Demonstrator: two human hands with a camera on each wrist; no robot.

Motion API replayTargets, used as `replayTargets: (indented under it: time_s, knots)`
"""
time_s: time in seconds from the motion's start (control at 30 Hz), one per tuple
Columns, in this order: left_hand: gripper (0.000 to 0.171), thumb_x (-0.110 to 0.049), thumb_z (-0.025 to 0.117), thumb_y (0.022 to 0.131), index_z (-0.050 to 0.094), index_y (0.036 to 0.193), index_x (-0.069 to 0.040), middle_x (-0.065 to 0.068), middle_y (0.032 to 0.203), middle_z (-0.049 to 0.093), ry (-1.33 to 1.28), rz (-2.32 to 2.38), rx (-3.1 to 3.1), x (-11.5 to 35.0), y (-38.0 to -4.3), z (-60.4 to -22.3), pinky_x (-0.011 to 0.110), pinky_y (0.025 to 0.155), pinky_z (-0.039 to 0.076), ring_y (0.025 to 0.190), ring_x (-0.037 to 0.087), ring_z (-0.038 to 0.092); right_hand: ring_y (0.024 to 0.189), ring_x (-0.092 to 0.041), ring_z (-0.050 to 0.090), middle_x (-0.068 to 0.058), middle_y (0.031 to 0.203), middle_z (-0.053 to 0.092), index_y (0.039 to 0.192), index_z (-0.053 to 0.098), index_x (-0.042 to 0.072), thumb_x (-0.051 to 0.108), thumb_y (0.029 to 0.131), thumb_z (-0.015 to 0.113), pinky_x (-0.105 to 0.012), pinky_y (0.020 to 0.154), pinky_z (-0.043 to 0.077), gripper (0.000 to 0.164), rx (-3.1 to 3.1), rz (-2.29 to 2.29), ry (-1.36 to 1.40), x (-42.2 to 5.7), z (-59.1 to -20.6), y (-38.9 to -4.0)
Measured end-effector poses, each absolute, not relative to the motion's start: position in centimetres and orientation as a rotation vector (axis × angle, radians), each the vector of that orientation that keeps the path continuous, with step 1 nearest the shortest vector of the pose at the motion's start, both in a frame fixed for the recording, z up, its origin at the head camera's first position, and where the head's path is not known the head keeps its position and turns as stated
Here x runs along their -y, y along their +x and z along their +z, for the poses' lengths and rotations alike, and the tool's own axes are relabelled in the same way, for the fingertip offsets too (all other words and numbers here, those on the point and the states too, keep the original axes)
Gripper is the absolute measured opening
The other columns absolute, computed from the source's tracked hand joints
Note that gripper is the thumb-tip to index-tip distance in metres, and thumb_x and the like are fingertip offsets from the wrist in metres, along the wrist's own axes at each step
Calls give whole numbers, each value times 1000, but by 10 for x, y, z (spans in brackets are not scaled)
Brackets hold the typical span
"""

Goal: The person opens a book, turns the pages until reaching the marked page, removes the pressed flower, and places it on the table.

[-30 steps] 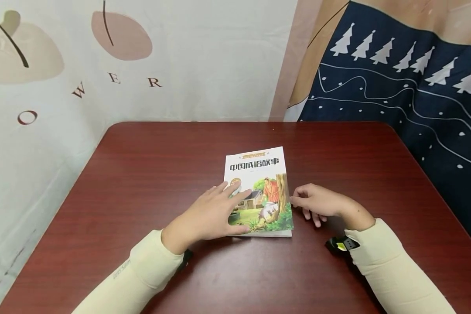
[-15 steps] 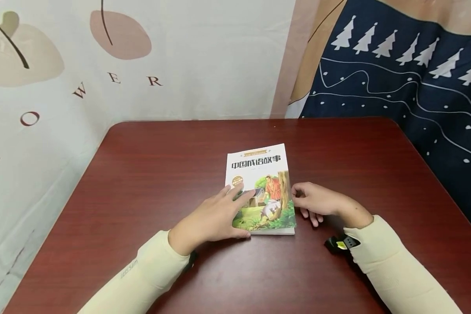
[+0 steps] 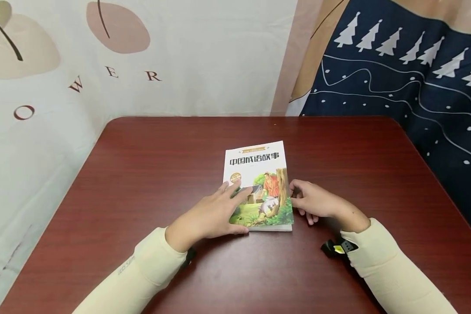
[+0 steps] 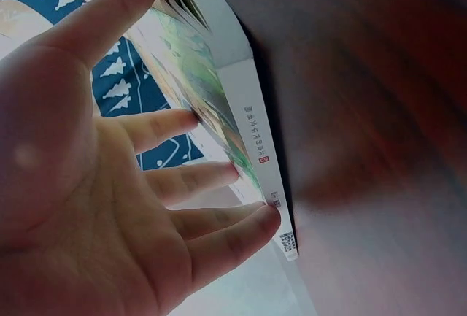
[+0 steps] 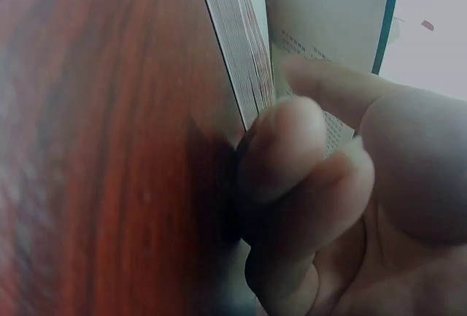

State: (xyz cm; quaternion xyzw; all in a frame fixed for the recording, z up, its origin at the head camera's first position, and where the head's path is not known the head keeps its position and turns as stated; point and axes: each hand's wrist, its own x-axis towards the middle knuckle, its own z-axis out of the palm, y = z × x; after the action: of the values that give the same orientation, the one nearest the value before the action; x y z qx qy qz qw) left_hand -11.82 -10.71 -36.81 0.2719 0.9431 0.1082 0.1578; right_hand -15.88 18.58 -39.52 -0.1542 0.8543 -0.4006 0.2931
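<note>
Book (image 3: 257, 174): one paperback, lying face up slightly right of the middle of a dark red table (image 3: 157, 161). White upper cover with black Chinese characters; painted scene below of a figure in red beside a tree trunk. White spine (image 4: 255, 122) with small print, seen in the left wrist view. Page edges (image 5: 232, 39) seen in the right wrist view, with a printed leaf (image 5: 314, 17) standing apart from the stack.

Left hand (image 3: 209, 216): at the book's left side. Fingers spread apart, tips on the cover and along the spine edge; thumb near the lower edge.

Right hand (image 3: 315, 199): at the book's right edge. Fingers curled, thumb beside the printed leaf; blurred close up, so whether they pinch any page cannot be told.

Sleeves (image 3: 396, 266): pair, pale cream, one on each arm. Black object (image 3: 329, 248) with a yellow patch at the right wrist.

Backdrop: white cloth (image 3: 220, 56) with large brown letters and rounded shapes, behind the table; navy cloth (image 3: 377, 85) with white trees and wavy lines, on the right.
</note>
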Motion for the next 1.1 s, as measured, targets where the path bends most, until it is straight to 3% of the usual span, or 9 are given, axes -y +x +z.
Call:
replayTargets:
  time_s: [0.23, 0.53, 1.1]
  knots:
    - [96, -63, 70, 83, 22, 160, -31, 8, 168, 20, 803, 290, -2715, 108, -118, -367, 62, 101, 48, 150, 43, 27, 34, -15, 57, -7, 58, 54, 107, 48, 5, 16, 97, 61, -39, 35, 49, 20, -2378, -1028, -412, -183, -393, -153]
    - [95, -59, 75, 82, 29, 159, -27, 13, 161, 36, 939, 274, -2767, 109, -116, -366, 60, 110, 40, 144, 42, 40, 35, -15, 57, -6, 58, 53, 104, 47, 6, 17, 96, 64, -38, 37, 50, 22, -2406, -1008, -415, -179, -393, -152]
    - [89, -46, 79, 83, 33, 157, -30, 6, 149, 54, 1119, 330, -2833, 119, -113, -362, 53, 105, 47, 134, 26, 55, 34, -14, 54, -4, 53, 51, 103, 48, 5, 18, 95, 67, -35, 34, 47, 24, -2393, -1027, -420, -178, -397, -153]
